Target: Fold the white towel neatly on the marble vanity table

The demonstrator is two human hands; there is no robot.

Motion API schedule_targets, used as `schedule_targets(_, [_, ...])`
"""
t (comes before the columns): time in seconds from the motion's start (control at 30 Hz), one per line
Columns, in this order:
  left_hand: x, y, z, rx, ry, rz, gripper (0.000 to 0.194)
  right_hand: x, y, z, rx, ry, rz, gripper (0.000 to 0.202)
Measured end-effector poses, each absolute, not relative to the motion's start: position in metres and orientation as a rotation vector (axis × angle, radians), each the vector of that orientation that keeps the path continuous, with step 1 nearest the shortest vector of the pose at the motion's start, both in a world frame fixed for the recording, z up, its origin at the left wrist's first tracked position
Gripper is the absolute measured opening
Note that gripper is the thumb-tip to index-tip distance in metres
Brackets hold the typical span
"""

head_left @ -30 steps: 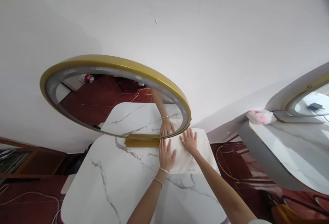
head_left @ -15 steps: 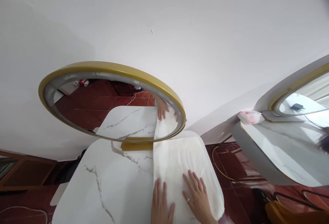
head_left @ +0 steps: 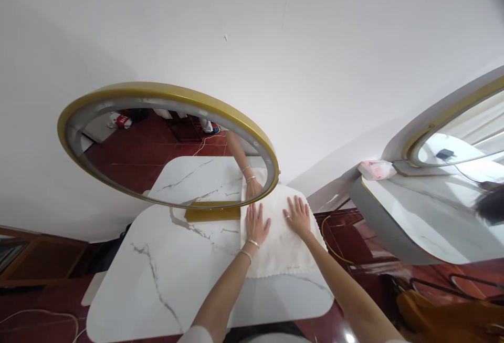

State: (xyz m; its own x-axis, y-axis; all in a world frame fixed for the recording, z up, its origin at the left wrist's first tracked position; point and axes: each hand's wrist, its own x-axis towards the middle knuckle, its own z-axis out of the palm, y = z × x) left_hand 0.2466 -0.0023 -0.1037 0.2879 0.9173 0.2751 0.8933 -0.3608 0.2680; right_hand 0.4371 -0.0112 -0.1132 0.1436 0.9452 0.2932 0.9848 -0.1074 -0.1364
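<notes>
A white cloth [head_left: 279,251] with a scalloped edge lies flat over the right part of the marble-patterned table [head_left: 189,285]. Both palms rest on its far half. My left hand [head_left: 256,225] lies near the cloth's left edge, fingers stretched forward, with bracelets at the wrist. To its right, my right hand [head_left: 298,218] is spread flat, a ring on one finger. Neither hand grips the cloth. Just beyond my left fingertips hangs the rim of the round mirror [head_left: 173,91], which reflects a hand and forearm.
A gold base [head_left: 212,212] sits on the table below the mirror. At right stands a second marble-patterned table [head_left: 441,211] with a pink and white packet [head_left: 377,169] and another round mirror [head_left: 421,122]. An ochre item [head_left: 444,309] lies at lower right.
Both hands have slid forward toward the wall, still flat on the cloth. The cloth's near edge has shifted away from me, uncovering the table's front right part. The view has tilted slightly.
</notes>
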Motion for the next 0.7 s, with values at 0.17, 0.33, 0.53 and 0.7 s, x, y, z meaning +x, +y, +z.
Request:
schedule_targets(0.17, [0.243,-0.010,-0.104,2.518,1.695,0.668,0.058,0.436,-0.026,-0.104,-2.130,-1.837,-0.181,0.050])
schedule_targets(0.33, [0.220,-0.076,-0.100,2.659,1.516,0.610,0.061,0.425,-0.108,-0.102,-2.097,-1.819,-0.181,0.044])
schedule_targets(0.53, [0.205,-0.146,-0.096,2.634,1.585,0.562,0.065,0.410,-0.191,-0.114,-2.045,-1.944,-0.209,0.058])
schedule_targets(0.7, [0.217,-0.126,-0.102,2.572,1.593,0.770,0.055,0.416,-0.175,-0.110,-2.066,-1.842,-0.179,0.052])
